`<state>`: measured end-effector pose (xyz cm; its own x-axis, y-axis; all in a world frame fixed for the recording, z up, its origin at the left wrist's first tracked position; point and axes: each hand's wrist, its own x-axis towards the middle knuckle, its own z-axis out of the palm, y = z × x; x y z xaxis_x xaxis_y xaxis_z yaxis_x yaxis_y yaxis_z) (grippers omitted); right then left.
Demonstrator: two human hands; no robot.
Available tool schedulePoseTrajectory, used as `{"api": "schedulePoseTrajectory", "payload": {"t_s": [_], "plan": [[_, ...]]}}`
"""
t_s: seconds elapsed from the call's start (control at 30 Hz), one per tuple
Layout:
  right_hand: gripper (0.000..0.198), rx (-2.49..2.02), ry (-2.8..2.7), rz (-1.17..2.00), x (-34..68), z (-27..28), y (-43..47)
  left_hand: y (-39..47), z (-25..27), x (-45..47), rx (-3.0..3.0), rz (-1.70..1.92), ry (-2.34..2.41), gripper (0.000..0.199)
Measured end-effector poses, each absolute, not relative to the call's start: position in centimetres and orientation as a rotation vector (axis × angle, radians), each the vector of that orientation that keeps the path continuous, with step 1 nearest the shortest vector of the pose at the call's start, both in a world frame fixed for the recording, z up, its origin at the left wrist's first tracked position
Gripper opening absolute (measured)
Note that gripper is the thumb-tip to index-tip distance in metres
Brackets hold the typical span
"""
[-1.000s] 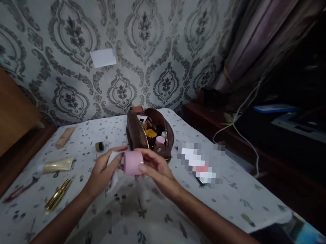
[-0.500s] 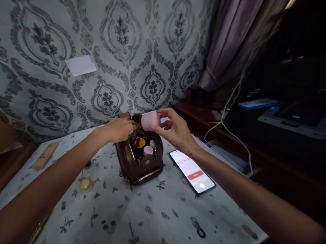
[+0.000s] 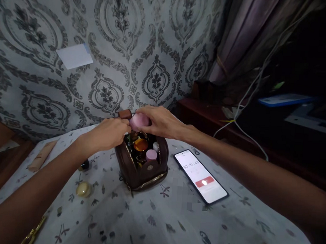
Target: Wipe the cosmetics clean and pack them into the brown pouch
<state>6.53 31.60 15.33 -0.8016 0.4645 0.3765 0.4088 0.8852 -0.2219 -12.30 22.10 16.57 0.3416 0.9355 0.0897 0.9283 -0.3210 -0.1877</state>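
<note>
A small brown zip bag (image 3: 127, 166) stands on the cloth with its top unzipped. My right hand (image 3: 163, 122) holds a round pink jar (image 3: 139, 122) over the far end of the bag's opening. Curled at the bag's far left edge, my left hand (image 3: 111, 131) has its fingers closed on the rim; the fingertips are partly hidden. Inside the bag I see an amber round lid (image 3: 141, 145), a pink cap (image 3: 151, 155) and a whitish rounded item (image 3: 156, 147).
Right of the bag lies a phone (image 3: 203, 179) showing a timer. To the left are a yellowish round item (image 3: 83, 189), a small black item (image 3: 85, 164) and a beige tube (image 3: 42, 156). White cables (image 3: 253, 90) hang at right; a patterned wall (image 3: 156, 44) rises behind.
My right hand has carried the pink jar left, over the bag's far end, close to my left hand. The view has shifted slightly. My left hand stays at the bag.
</note>
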Motion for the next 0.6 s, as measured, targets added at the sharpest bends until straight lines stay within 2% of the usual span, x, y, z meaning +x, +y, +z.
{"api": "schedulePoseTrajectory", "payload": {"t_s": [0.13, 0.3, 0.6], "plan": [[0.037, -0.536, -2.761, 0.100, 6.0, 15.9, 31.4, 21.9, 16.9, -11.6, -2.365, 0.212, -1.693, 0.037], [0.023, -0.545, -2.952, 0.027, 4.9, 16.1, 31.2, 21.6, 17.0, -11.1, -2.289, 0.297, -1.692, 0.036], [0.028, -0.524, -3.029, -0.068, 2.9, 14.4, 32.1, 21.6, 16.5, -11.5, -2.304, 0.236, -1.676, 0.036]]}}
